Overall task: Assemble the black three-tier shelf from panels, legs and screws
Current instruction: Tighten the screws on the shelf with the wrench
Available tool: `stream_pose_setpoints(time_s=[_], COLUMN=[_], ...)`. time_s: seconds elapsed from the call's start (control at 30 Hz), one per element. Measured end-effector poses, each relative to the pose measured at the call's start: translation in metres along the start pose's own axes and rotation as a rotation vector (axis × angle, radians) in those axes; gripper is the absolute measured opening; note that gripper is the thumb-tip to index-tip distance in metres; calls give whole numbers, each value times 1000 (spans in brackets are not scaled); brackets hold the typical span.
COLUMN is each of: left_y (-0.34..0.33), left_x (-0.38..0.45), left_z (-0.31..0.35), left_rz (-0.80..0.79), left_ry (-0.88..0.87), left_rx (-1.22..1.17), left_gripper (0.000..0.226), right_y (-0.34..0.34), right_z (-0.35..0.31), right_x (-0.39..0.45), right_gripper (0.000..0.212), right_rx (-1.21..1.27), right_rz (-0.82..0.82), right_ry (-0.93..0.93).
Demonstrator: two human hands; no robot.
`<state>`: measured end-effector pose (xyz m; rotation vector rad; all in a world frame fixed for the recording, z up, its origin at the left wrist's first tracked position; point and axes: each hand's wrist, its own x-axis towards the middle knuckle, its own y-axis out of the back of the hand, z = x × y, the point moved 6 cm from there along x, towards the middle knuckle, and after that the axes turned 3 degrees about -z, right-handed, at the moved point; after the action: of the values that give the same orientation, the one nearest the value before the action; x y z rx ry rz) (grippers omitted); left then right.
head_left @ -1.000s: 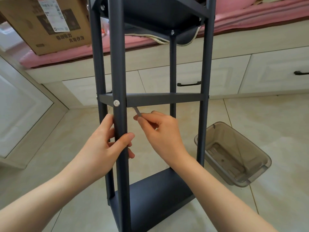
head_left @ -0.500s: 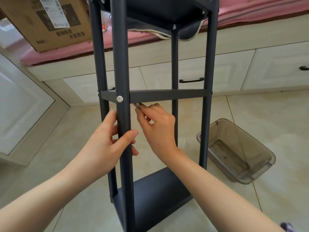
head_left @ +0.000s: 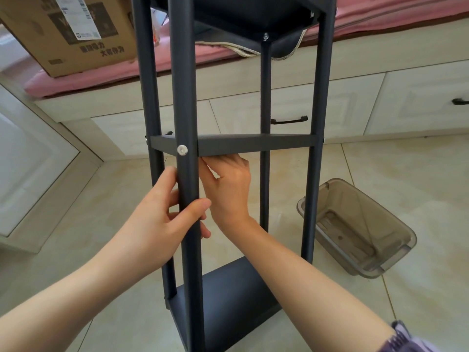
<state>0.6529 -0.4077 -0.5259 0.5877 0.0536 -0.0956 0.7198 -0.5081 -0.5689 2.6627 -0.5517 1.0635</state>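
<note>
A home bedroom: tiled floor, cream built-in drawers under a pink-cushioned platform.

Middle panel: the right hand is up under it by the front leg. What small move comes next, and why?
Probably keep the left hand clamped on the front leg and work the right hand at the joint under the middle panel, behind the silver screw head. The fingertips are hidden there, so whether they hold a tool cannot be told.

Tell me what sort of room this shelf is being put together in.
Probably a bedroom or similar room at home: a built-in platform with cream drawer fronts and black handles, a pink mattress pad on top, and glossy beige floor tiles. A cardboard box sits on the pad.
</note>
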Motion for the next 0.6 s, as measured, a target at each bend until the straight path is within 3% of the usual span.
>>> stream_pose_setpoints(time_s=[0.27,0.6], left_y=[0,41], left_x=[5,9], left_z=[2,-31], left_rz=[8,83], left_ry=[-5,53], left_rx=[13,50], left_gripper=[17,12], right_y=[7,62], right_z=[8,41], right_x=[-6,-28], right_gripper=[16,15], right_rx=[114,38], right_rz=[-102,-327], right_ry=[-174,-355])
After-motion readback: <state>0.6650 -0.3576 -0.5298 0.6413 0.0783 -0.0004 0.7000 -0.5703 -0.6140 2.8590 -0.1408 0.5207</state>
